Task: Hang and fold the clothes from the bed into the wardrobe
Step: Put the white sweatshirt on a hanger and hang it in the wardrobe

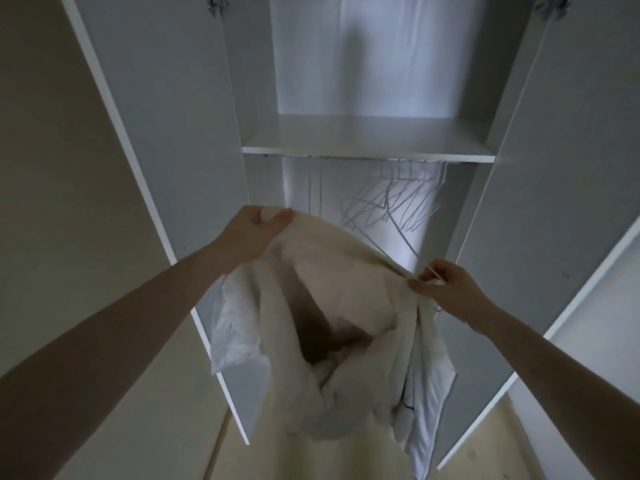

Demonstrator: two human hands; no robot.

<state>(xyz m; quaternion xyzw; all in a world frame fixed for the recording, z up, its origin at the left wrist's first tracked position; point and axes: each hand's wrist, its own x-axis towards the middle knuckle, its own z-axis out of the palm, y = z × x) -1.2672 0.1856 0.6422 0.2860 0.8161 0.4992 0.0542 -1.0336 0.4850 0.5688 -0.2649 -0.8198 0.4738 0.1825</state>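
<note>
A cream-white fleecy jacket with a pale lining hangs open between my hands in front of the open white wardrobe. My left hand grips its upper left edge, raised high. Lower down on the right, my right hand pinches the other edge together with a thin white hanger part. The garment sags down toward the floor. Several white hangers hang on the rail under the shelf, behind the jacket.
Both wardrobe doors stand open, the left door and the right door flanking my arms. A bare shelf runs across above the rail. Light wooden floor shows below.
</note>
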